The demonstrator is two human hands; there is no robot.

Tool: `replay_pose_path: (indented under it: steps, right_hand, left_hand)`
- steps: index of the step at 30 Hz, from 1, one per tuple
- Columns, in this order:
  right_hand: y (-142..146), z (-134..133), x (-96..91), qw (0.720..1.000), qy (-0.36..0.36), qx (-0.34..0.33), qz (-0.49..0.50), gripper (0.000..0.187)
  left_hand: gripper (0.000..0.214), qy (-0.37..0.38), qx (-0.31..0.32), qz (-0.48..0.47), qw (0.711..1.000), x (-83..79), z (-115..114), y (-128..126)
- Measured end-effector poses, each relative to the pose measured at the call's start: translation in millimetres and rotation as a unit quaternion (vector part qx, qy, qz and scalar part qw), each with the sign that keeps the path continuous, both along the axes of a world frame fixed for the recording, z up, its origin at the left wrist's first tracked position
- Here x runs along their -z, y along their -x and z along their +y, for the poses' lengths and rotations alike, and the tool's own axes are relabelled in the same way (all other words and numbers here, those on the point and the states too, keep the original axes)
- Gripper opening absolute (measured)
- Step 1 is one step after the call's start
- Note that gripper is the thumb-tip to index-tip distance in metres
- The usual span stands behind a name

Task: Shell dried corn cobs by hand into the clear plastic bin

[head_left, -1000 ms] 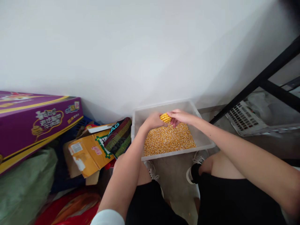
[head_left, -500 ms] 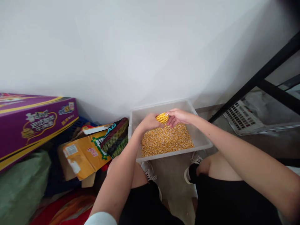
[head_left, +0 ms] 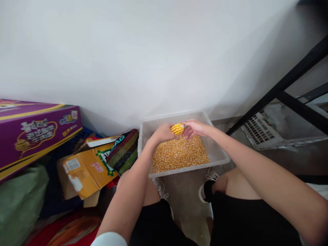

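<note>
Pale sleeve (head_left: 110, 239), black shorts (head_left: 246, 218), black sock (head_left: 208, 190), white-laced grey shoes (head_left: 159, 185)

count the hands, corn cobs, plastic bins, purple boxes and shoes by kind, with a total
hands (left hand, right hand): 2
corn cob: 1
plastic bin: 1
purple box: 1
shoes: 2
total: 7

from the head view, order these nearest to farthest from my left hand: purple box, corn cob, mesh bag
1. Corn cob: in the left hand
2. Mesh bag: just left of the bin
3. Purple box: at the far left
</note>
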State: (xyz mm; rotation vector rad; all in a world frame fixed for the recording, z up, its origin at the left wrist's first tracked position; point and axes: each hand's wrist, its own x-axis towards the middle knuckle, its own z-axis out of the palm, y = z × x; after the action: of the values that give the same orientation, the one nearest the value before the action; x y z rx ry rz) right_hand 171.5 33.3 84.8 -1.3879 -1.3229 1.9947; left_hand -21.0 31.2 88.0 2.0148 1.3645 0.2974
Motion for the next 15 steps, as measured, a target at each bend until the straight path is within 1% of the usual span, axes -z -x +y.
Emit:
replay_pose_path:
  steps: [2, 5, 8, 11, 13, 15]
  right_hand:
    - [-3.2, 0.6, -2.5, 1.0, -0.006, -0.001, -0.003, 0.037]
    - [-2.4, 0.8, -2.6, 0.998, -0.055, -0.024, -0.025, 0.04]
    - [4.2, -0.4, 1.4, 0.994, -0.099, -0.037, -0.037, 0.036]
    - [8.5, -1.9, 5.7, 0.988, -0.145, -0.023, -0.044, 0.039]
    - [7.9, -2.7, 7.3, 0.985, -0.164, -0.015, -0.048, 0.04]
    - [5.8, -3.4, 7.5, 0.984, -0.168, -0.017, -0.052, 0.042]
  left_hand:
    - [0.03, 0.008, -0.008, -0.008, 1.0, -0.6, 1.4, 1.8]
    - [0.03, 0.027, -0.011, -0.034, 0.999, -2.4, 2.7, 3.7]
    - [0.029, 0.09, 0.004, -0.105, 0.99, -4.4, 0.5, 1.4]
    - [0.029, 0.163, 0.011, -0.175, 0.971, -5.1, -4.6, -4.5]
    - [0.029, 0.192, 0.004, -0.195, 0.962, -4.4, -7.7, -8.1]
    - [0.027, 0.207, -0.002, -0.207, 0.956, -2.7, -9.9, -10.1]
